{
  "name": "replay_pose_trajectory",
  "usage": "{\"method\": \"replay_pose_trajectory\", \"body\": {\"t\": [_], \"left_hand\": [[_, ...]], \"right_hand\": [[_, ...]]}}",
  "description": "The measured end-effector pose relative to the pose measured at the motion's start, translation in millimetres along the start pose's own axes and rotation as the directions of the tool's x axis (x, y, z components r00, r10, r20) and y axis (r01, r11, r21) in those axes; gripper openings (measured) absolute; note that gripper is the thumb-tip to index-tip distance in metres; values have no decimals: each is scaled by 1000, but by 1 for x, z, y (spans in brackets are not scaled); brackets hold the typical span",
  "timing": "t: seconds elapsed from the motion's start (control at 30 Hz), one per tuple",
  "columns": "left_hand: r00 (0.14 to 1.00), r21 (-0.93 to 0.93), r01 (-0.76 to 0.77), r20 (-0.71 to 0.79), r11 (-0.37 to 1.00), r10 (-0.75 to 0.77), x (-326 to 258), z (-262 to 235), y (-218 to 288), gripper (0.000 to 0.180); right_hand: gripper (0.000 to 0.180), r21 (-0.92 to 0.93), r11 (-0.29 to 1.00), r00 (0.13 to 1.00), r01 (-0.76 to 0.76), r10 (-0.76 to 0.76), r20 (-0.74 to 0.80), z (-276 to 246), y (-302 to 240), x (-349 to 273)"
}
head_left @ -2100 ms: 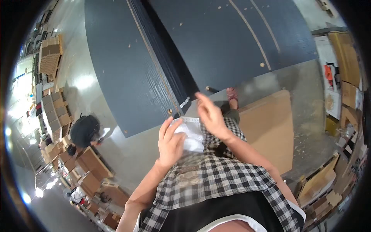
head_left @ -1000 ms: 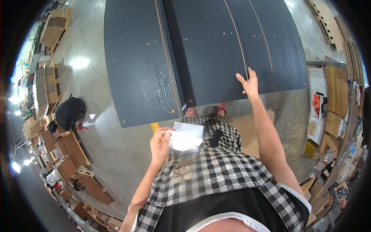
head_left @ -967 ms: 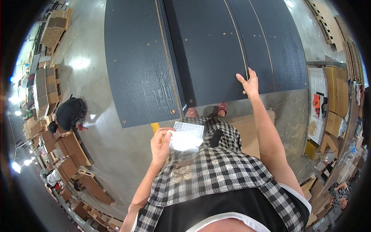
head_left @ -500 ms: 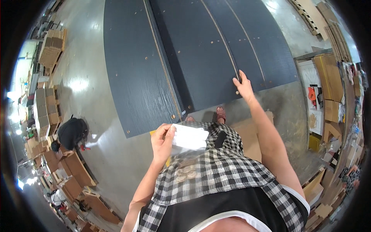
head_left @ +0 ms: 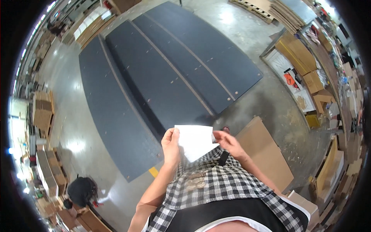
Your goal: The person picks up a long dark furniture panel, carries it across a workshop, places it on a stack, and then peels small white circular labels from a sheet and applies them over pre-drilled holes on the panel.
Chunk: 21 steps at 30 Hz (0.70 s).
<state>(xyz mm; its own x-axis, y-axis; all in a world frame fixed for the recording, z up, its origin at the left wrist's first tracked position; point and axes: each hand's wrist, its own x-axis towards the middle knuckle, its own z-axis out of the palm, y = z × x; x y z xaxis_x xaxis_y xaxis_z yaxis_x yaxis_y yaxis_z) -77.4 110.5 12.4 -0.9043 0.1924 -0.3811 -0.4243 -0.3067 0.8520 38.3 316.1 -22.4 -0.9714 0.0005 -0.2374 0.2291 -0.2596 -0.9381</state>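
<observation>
My left hand (head_left: 170, 145) pinches the left edge of a folded white paper (head_left: 195, 139) in front of my checked apron (head_left: 216, 185). My right hand (head_left: 228, 144) is at the paper's right edge, its bent fingers closed against it and partly hidden behind it. A lower flap of the paper sticks out toward the right hand, and the sheet is too bright to make out any marks. Just beyond the paper lie large dark blue-grey panels (head_left: 162, 77), with several small round holes or fittings and pale edge lines.
A flat cardboard sheet (head_left: 266, 154) lies on the floor to the right. Farther right, a bench (head_left: 328, 50) carries cartons and an orange tool (head_left: 290, 79). A black bag (head_left: 82, 191) sits on the floor at lower left, near stacked cardboard (head_left: 42, 108).
My right hand has left the panel's near edge and come back to the paper. The paper has been opened wider, and the view has swung so more of the panels shows.
</observation>
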Motion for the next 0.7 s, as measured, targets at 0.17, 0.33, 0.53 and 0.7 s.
{"method": "replay_pose_trajectory", "body": {"t": [0.17,0.33,0.53,0.7], "left_hand": [[996,-127,85,-29,988,-90,41,74,-34,11],[984,-250,143,-71,958,-165,125,128,-98,15],[907,-400,233,-239,887,-346,245,162,-144,28],[789,-318,106,-550,942,-274,289,141,-140,41]], "right_hand": [[53,-119,992,993,32,-44,-106,-67,13,10],[36,126,989,907,-78,123,-403,-171,-24,1],[26,113,992,797,-65,119,-593,-283,-59,-42],[24,200,974,729,-102,210,-651,-323,-57,-50]]}}
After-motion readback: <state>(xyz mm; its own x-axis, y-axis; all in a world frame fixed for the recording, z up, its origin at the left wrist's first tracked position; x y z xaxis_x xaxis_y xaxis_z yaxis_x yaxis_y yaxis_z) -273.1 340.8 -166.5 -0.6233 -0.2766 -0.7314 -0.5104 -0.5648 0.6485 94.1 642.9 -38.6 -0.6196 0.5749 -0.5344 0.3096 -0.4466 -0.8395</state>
